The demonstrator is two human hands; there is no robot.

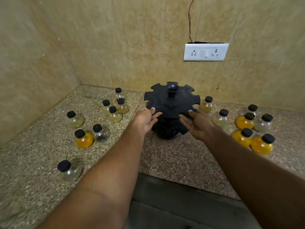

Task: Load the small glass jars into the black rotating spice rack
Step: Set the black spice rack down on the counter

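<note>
The black plastic rotating spice rack (171,103) stood on the speckled granite counter (173,159), close to the back wall and roughly in the middle of the view. Its top was a flat, matte disc with rounded notches cut all around the rim, giving it a cog-like outline. A short post with a ball knob (172,87) rose from the disc's centre. Below the disc a lower tier and a round base showed, dark and hard to read.

The left hand (146,119) and right hand (198,123) flanked the rack's near side. On both, the fingers were spread straight and gripped nothing, with the tips at the rim of the disc.

The small bulb-shaped glass jars (115,115) all stood upright on the counter, each with a round clear belly, a narrow neck and a ribbed black cap. Eight stood to the left of the rack and seven to the right. Several held pale yellowish contents and some looked nearly clear. One jar on the left (84,140) and three on the right (245,123) were bright orange inside.

The counter was glossy stone, mottled brown and cream. The walls were smooth beige marbled panels (115,47). A white rectangular socket plate (206,52) sat on the back wall, with a thin brown wire (189,19) running up from it.
</note>
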